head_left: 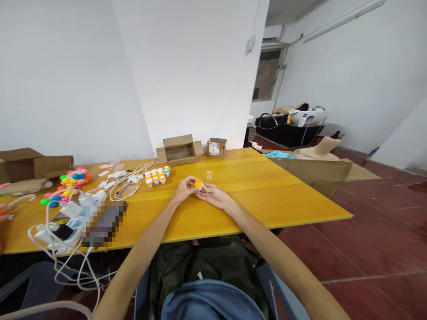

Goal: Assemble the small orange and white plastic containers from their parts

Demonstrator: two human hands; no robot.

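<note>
Between both hands is a small round orange-and-white piece (pixel 199 183), held just above the wooden table (pixel 267 195). My left hand (pixel 185 189) pinches its left side with thumb and index finger. My right hand (pixel 212 195) touches its right side with thumb and fingertips, palm turned partly up. Just beyond the hands, a small clear round container (pixel 209 175) stands on the table. Several orange-and-white pieces (pixel 156 177) sit grouped to the left, one of them with a blue top.
Open cardboard box (pixel 180 150) and smaller box (pixel 216 147) stand by the wall. Left are a white power strip (pixel 71 231) with tangled cables, a blurred-out dark item (pixel 105 224), colourful balloon-like items (pixel 75 178) and another carton (pixel 40 166). A large carton (pixel 303 175) lies beyond the table's right edge.
</note>
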